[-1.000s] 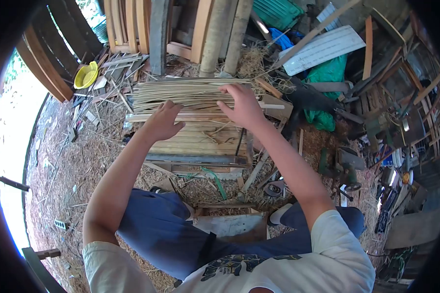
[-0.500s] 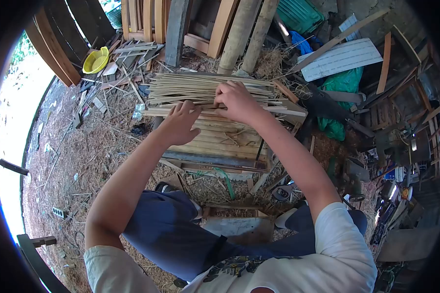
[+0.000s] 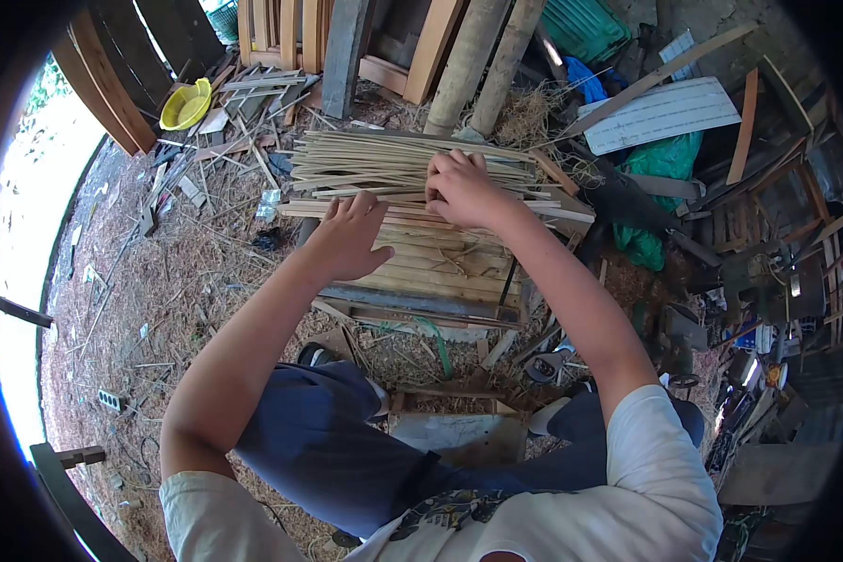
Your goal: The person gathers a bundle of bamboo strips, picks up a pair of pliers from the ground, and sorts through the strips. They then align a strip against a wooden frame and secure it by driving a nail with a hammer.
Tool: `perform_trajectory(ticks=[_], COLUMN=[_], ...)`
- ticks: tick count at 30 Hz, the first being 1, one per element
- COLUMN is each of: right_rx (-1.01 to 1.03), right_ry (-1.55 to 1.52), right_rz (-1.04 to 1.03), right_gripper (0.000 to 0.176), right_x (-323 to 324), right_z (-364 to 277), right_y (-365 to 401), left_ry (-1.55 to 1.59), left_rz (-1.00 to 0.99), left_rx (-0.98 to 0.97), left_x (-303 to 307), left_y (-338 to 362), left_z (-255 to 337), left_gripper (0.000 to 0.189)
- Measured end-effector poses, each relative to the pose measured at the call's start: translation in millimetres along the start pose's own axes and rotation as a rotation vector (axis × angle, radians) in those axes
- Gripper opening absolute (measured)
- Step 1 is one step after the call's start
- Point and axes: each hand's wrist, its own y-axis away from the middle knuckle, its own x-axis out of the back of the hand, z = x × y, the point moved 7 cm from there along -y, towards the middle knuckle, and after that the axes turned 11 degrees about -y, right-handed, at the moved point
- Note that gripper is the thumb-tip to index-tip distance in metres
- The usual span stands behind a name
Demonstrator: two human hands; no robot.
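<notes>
Hands [image 3: 405, 214] over thin strips [image 3: 384, 164] on a slatted wooden surface [image 3: 421, 260], cluttered workshop.

A yellow basin [image 3: 186, 104] sits beside wood scraps [image 3: 253, 94].

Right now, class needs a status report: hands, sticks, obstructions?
Left hand, right hand at thin sticks. Sticks lie loosely bunched. Grip unclear. No obstruction seen between hands.

Wood chips and straw cover the ground [image 3: 187, 328], with scraps [image 3: 262, 89] heaped near a yellow basin [image 3: 186, 105]. Posts [image 3: 468, 70] and planks [image 3: 433, 51] stand at the back. Right of them lie a teal crate [image 3: 585, 30], a white panel [image 3: 663, 115] and a green bag [image 3: 670, 164]. Bright daylight enters at the left; the right side is dim and cluttered.
</notes>
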Motion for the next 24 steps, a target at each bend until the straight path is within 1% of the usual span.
perform_trajectory(ticks=[4, 7, 10, 13, 16, 19, 22, 24], right_rx=[0.019, 0.006, 0.078, 0.164, 0.239, 0.227, 0.137, 0.061], right_ry=[0.046, 0.066, 0.131, 0.154, 0.173, 0.172, 0.131, 0.044], right_rz=[-0.013, -0.104, -0.074, -0.019, 0.183, 0.279, 0.265, 0.225], right_gripper=[0.017, 0.019, 0.02, 0.02, 0.014, 0.015, 0.022, 0.037], right_x=[-2, -3, -8, -7, 11, 26, 21, 19], right_z=[-2, -4, -2, -1, -3, 2, 12, 15], right_y=[3, 2, 2, 4, 10, 7, 0, -1], left_ry=[0.034, 0.01, -0.004, -0.013, -0.056, -0.061, -0.037, 0.022], left_rz=[0.019, -0.033, -0.009, -0.05, -0.075, -0.098, -0.019, -0.039], left_rx=[-0.028, -0.007, -0.016, -0.017, -0.027, -0.036, 0.002, 0.024], left_x=[2, 2, -2, -1, -2, -1, 1, -2], left_y=[-1, -1, 1, 6, 8, 8, 0, -5], left_z=[-1, -1, 1, 5, 6, 9, 9, 7], left_gripper=[0.07, 0.07, 0.072, 0.073, 0.073, 0.073, 0.074, 0.074])
